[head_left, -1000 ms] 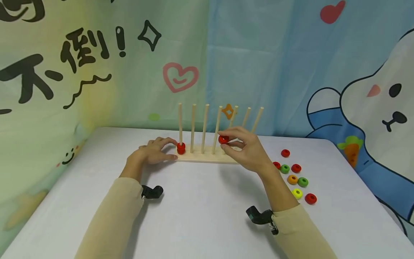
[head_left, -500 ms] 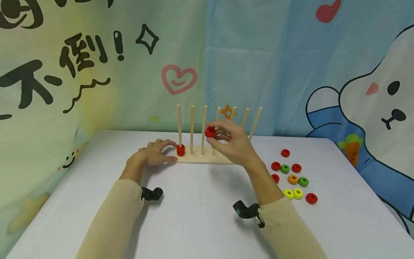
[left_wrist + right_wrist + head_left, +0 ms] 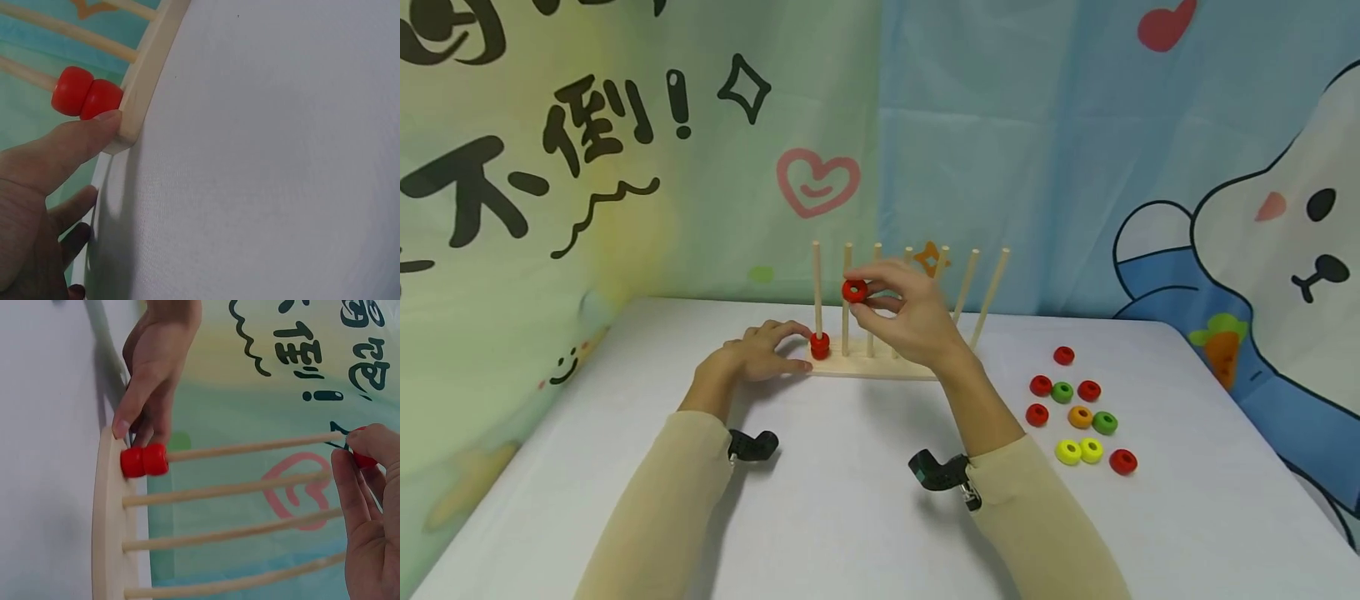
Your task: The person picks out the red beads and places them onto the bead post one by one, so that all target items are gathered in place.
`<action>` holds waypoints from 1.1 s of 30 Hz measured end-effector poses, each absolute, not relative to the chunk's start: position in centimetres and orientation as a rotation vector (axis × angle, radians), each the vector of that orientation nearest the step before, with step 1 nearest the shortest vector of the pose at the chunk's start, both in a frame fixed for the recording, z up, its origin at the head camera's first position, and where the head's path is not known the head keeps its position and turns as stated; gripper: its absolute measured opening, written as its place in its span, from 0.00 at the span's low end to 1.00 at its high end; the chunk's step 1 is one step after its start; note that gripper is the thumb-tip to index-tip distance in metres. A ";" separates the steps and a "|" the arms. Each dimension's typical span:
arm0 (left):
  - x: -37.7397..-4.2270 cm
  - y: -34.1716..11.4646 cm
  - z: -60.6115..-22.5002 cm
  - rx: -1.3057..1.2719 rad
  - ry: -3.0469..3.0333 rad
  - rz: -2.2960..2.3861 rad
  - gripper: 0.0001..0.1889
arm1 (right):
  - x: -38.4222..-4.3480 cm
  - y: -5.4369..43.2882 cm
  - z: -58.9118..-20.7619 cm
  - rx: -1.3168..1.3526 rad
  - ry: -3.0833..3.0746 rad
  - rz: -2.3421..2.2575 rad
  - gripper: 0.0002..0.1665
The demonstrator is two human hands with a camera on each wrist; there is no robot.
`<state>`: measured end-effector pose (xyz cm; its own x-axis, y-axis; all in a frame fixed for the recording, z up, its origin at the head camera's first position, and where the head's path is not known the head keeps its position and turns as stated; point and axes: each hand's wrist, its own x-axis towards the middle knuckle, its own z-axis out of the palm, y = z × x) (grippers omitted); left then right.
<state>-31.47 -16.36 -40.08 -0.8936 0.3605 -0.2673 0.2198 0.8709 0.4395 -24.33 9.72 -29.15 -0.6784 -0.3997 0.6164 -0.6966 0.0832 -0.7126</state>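
A pale wooden peg rack [image 3: 880,367] with a row of upright pegs stands toward the back of the table. Two red beads [image 3: 820,346] are stacked at the bottom of its leftmost peg. My left hand [image 3: 758,350] holds the rack's left end, its thumb [image 3: 94,128] against the base beside the beads. Raised in front of the pegs, my right hand [image 3: 901,304] pinches a red bead [image 3: 847,296] between thumb and fingers, its hole facing forward. In the right wrist view this bead [image 3: 364,460] is close to the tip of the leftmost peg [image 3: 250,447].
Several loose beads lie on the right of the white table [image 3: 820,517]: red ones [image 3: 1123,462], green ones [image 3: 1105,423], an orange one [image 3: 1080,417] and yellow ones [image 3: 1068,452]. A printed cloth backdrop [image 3: 970,125] hangs behind the table.
My right hand has carried the red bead leftward and up, from the right half of the rack to near the left pegs. My left hand has stayed at the rack's end.
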 end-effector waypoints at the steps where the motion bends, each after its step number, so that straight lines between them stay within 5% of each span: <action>1: -31.4 -16.4 -40.0 0.430 2.695 0.583 0.34 | -24.4 9.5 -29.1 1.103 -2.103 1.637 0.19; 33: -31.1 -16.2 -39.9 0.401 2.713 0.604 0.33 | -28.5 3.9 -28.7 0.683 -2.110 1.626 0.19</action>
<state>-31.14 -16.22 -39.90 -0.9052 0.3385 -0.2569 0.1976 0.8705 0.4508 -28.55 3.91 -28.68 -0.8056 -0.1413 0.5753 -0.5924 0.2082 -0.7783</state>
